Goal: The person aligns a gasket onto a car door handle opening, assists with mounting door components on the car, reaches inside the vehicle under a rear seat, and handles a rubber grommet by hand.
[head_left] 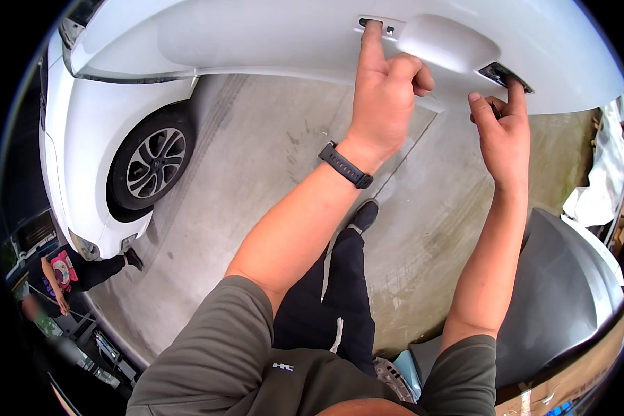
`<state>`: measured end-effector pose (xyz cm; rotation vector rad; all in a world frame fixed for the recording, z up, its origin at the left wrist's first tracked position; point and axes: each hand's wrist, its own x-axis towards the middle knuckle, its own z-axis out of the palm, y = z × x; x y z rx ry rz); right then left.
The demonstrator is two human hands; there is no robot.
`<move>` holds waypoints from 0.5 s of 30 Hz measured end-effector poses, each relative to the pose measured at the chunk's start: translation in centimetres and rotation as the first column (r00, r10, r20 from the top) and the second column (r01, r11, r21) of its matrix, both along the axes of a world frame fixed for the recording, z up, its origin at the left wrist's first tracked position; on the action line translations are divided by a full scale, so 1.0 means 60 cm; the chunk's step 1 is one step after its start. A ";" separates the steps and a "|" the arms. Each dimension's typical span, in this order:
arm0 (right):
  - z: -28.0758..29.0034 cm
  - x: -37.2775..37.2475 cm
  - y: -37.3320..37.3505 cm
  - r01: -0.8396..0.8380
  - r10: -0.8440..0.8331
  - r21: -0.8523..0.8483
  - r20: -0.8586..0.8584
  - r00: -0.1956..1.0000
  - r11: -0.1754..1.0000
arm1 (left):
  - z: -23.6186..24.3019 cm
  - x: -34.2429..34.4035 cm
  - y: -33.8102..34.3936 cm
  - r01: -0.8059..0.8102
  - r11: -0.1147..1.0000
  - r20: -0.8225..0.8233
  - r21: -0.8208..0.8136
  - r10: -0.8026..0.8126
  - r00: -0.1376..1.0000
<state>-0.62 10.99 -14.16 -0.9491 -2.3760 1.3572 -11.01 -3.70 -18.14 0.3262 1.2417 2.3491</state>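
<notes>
A white car door panel [270, 38] spans the top of the head view, with a smooth handle recess [447, 45] between two openings. My left hand [385, 104] reaches up to the left opening [390, 30]. Its index finger is straight with the tip in that slot, while the other fingers curl, holding nothing visible. At the right opening [494, 71], a dark cut-out, my right hand [506, 142] has its index fingertip inside. Between its thumb and curled fingers is a small dark piece [494, 109], mostly hidden. A black watch [344, 165] is on my left wrist.
At left are the car's white fender [83, 145] and front wheel [152, 166]. A person [66, 270] sits at the lower left. A grey body panel [555, 298] and cardboard [568, 388] lie at right, below white wrapping [596, 187]. Concrete floor [256, 159] lies below.
</notes>
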 end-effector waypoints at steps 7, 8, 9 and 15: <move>-0.014 -0.010 -0.008 0.021 -0.022 -0.028 -0.036 0.999 0.999 | -0.008 -0.004 -0.011 -0.041 0.991 -0.051 -0.127 0.035 0.998; -0.016 -0.013 -0.009 0.024 -0.025 -0.026 -0.043 0.999 0.999 | -0.007 -0.006 -0.015 -0.022 0.989 -0.037 -0.147 0.016 0.999; -0.016 -0.016 -0.009 0.028 -0.029 -0.025 -0.045 0.999 0.999 | -0.005 -0.009 -0.018 -0.002 0.986 -0.025 -0.166 -0.002 1.000; 0.001 -0.051 -0.025 0.050 -0.050 -0.011 0.011 0.999 0.999 | 0.020 -0.037 -0.036 0.033 0.980 0.053 -0.195 -0.024 0.998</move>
